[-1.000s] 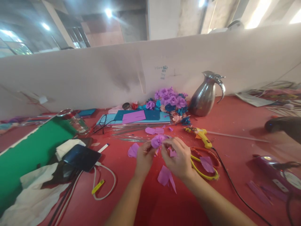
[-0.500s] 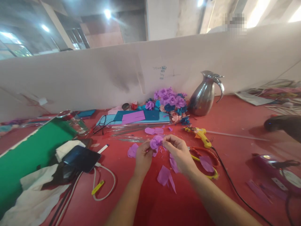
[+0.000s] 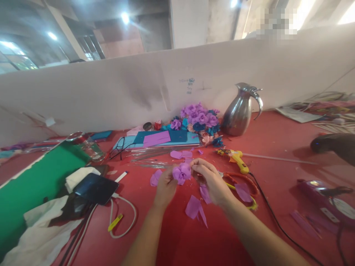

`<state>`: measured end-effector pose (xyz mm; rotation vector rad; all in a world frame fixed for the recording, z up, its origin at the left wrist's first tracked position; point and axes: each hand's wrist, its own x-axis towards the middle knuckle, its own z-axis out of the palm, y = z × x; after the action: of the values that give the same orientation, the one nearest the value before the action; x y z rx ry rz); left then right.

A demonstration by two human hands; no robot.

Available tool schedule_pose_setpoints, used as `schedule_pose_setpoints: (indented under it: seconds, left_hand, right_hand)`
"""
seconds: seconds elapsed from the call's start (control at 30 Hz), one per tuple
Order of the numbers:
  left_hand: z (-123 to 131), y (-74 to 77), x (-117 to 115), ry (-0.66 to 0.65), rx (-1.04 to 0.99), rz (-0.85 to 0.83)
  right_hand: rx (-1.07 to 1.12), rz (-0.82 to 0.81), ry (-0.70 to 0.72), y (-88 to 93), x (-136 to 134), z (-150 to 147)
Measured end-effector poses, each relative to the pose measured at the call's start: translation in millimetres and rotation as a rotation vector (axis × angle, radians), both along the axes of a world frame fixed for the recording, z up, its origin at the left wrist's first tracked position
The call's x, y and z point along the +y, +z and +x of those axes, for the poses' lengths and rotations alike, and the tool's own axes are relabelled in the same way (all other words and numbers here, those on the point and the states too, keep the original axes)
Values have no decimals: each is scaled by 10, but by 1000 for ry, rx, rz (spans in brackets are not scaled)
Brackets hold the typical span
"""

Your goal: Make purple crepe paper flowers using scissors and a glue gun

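A purple paper flower (image 3: 181, 173) with layered, curled petals is held up over the table's middle. My left hand (image 3: 165, 186) is closed on it from the left, the fingertips partly hidden behind the petals. From the right, my right hand (image 3: 210, 180) pinches at the flower's edge with thumb and forefinger; the exact contact is hard to make out. Loose purple paper petals (image 3: 193, 207) lie below the hands, and others (image 3: 156, 178) lie to the left. Orange-and-yellow-handled scissors (image 3: 254, 184) rest beside my right hand, a purple piece lying over the handles.
A yellow glue gun (image 3: 237, 159) trails a black cord to the right. Behind are a bunch of paper flowers (image 3: 201, 116), a metal jug (image 3: 239, 111) and paper sheets (image 3: 177, 136). Eyeglasses (image 3: 119, 148), a phone (image 3: 96, 188) and a white cable (image 3: 135, 214) lie left.
The flower has turned and tilted in my left hand, showing more of its outer petals. Both hands have shifted slightly, the left one a little to the left.
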<state>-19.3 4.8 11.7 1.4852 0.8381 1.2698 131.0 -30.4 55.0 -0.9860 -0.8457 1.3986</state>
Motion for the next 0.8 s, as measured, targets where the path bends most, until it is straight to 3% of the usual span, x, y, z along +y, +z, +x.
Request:
schedule_pose_setpoints:
  seconds: [0.23, 0.4, 0.6, 0.8]
  left_hand:
    - [16, -107, 28, -3, -55, -146]
    - [32, -105, 26, -67, -39, -178]
    - [73, -100, -2, -156, -176, -292]
    - [84, -32, -35, -112, -248, -376]
  right_hand:
    - [29, -2, 77, 41, -23, -18]
    - [32, 23, 67, 47, -16, -31]
    - [102, -8, 91, 22, -3, -42]
    - [164, -48, 119, 26, -1, -36]
